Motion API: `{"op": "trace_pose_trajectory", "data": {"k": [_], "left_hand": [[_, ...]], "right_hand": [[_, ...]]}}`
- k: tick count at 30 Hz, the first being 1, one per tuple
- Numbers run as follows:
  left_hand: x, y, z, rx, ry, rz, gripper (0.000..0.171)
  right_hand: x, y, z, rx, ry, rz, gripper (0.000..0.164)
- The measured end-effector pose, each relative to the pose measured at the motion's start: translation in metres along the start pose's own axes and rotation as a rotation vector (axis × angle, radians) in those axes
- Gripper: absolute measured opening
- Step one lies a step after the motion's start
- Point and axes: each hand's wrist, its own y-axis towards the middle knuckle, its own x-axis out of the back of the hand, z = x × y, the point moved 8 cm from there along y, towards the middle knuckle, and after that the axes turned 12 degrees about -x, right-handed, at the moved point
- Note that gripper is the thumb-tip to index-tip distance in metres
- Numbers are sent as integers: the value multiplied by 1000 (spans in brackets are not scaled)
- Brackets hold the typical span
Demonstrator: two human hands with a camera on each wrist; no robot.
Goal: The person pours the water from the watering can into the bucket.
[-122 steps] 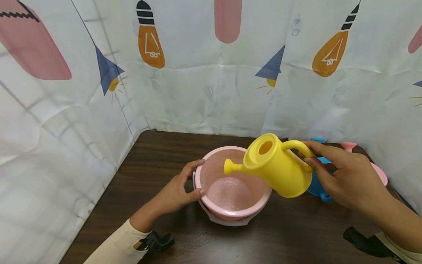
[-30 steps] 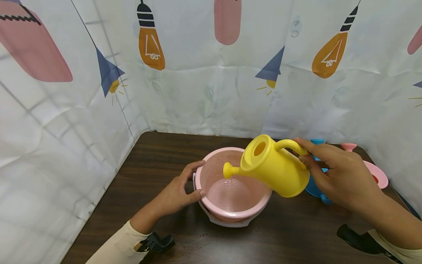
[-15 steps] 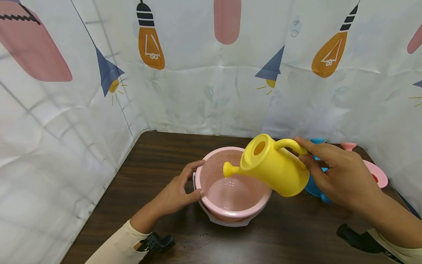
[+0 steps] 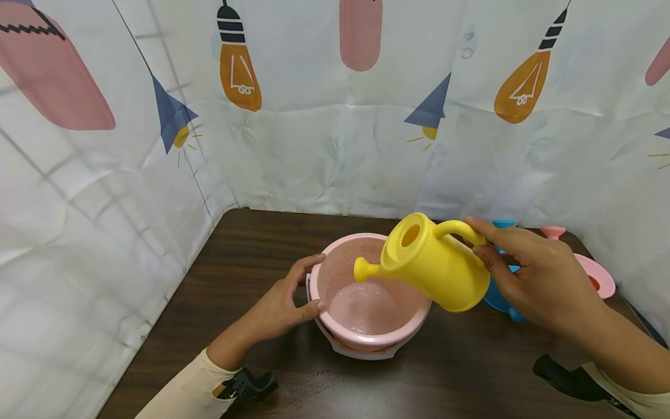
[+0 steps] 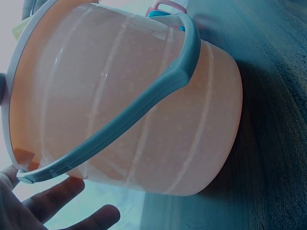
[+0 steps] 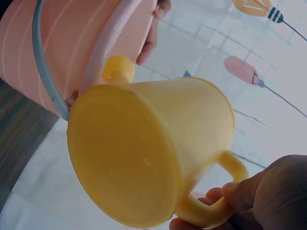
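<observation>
A pink bucket (image 4: 366, 339) with a pale handle (image 5: 144, 103) hanging down its side stands on the table. My left hand (image 4: 285, 302) grips its rim at the left, thumb near the front; other fingers lie along the outside wall in the left wrist view. My right hand (image 4: 544, 276) holds a yellow watering can (image 4: 445, 270) by its loop handle. The can is tilted, its spout head (image 4: 362, 269) above the bucket's opening. Inside, the bucket's wall and bottom look wet and shiny; the water depth cannot be told.
Behind my right hand, partly hidden, are a blue plastic vessel (image 4: 496, 295) and a pink one (image 4: 599, 276) with a flared spout head (image 4: 553, 232). Small droplets (image 4: 314, 384) dot the dark wooden table (image 4: 251, 256). A printed white curtain (image 4: 314, 151) hangs behind and at the left.
Over the last seconds my right hand and the can have shifted slightly left. A thin stream of water showed below the spout one second ago; none is visible now. My left hand has stayed put.
</observation>
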Motion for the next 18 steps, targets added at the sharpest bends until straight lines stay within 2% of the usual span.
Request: {"op": "trace_pose_trajectory", "data": {"k": [5,11,18], "left_hand": [[0,0,1,5,-1,1,78],[0,0,2,12,0,-1,79],[0,0,0,8,-8,-2,78]], "right_hand": [[0,0,0,-4,-4,7,53],[0,1,1,10,3,-7,63],[0,1,0,8,8,-15,64]]}}
